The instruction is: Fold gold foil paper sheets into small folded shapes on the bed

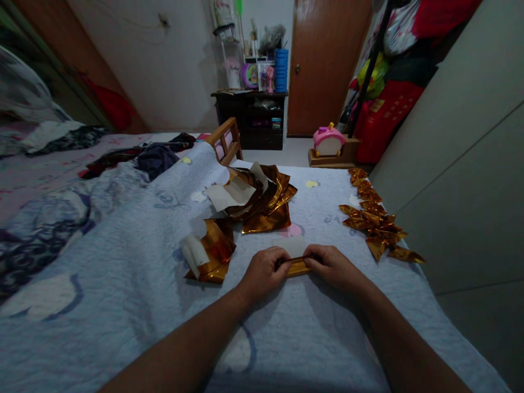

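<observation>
Gold foil with a pale backing caught the dim light between two bare hands, where a small sheet (298, 267) was pinched just above a light blue bedspread (159, 333). The left hand (266, 267) had its thumb and fingers closed on the sheet's left end; the right hand (333, 266) gripped the opposite end in the same way, both thumbs turned inward. A narrow dark edge ran straight across from one grip to the other, with a gold band below it and a whitish flap lying just beyond. Whether the sheet touched the bedspread under the hands could not be told.

Near the left hand, on its outer side, lay a small pile of foil sheets (216, 251), its pale corner curled over. Farther beyond the grip, slightly to the left, a larger stack of foil sheets (266, 215) spread like a fan, some pale backs turned up. Well apart from the right hand, on its outer side, folded gold pieces (379, 226) straggled along the bed's edge. Dark clothes (158, 159) lay far to the left of the grip, and a pink toy (328, 143) stood past the bed's far end.
</observation>
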A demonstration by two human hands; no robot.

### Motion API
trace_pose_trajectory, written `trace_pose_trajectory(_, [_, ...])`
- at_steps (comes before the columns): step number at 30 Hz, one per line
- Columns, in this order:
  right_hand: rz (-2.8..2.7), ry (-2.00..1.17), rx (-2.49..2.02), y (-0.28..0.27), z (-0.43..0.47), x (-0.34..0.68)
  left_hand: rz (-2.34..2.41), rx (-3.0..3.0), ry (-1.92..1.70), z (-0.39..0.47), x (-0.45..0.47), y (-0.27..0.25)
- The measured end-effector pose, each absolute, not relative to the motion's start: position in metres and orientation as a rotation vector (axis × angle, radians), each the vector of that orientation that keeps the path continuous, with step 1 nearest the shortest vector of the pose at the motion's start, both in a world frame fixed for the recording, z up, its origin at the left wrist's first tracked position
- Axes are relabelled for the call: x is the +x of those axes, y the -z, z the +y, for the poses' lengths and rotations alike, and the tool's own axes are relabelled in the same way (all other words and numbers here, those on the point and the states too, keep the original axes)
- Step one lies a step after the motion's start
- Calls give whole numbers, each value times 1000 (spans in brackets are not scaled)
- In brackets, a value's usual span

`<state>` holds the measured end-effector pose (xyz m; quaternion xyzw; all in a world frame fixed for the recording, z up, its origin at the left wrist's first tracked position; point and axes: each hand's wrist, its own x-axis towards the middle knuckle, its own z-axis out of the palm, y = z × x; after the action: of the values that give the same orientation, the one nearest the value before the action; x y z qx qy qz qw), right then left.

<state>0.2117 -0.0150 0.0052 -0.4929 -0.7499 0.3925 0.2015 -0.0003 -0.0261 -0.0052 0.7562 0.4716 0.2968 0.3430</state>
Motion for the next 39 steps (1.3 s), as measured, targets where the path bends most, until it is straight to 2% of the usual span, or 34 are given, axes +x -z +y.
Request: trace_pose_trajectory(39, [-2141, -1127, -1391, -15, -33, 216, 1262, 1950, -775, -51, 5, 3])
